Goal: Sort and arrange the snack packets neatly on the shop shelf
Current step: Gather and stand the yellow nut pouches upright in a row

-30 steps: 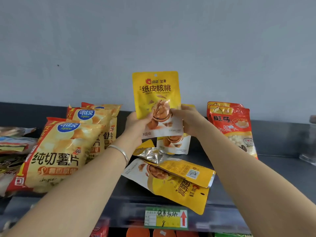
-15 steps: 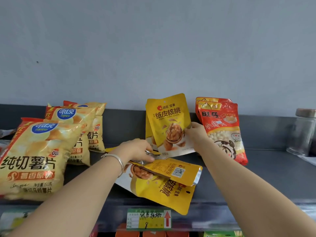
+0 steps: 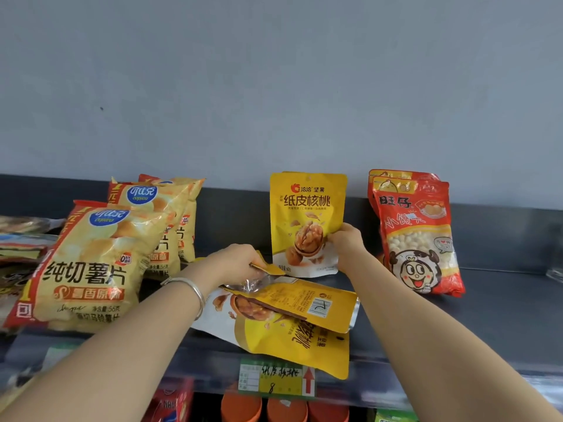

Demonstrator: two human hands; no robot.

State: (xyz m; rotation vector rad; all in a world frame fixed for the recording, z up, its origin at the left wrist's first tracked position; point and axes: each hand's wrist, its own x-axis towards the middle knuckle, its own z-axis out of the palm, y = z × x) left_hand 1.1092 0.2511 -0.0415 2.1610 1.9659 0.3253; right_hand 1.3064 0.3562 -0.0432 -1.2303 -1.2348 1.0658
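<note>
A yellow walnut packet stands upright against the back of the dark shelf, with another packet just behind it. My right hand holds its lower right edge between thumb and fingers. My left hand pinches the top edge of a walnut packet lying flat in front. That packet rests across another flat walnut packet that overhangs the shelf's front edge.
Several potato chip bags lean at the left, with flat packets at the far left edge. Two red snack bags stand at the right. A price label hangs on the shelf front; orange containers sit on the shelf below.
The walnut packet held up in both hands came down and now stands upright at the back. My left hand let it go and took the top of a flat packet.
</note>
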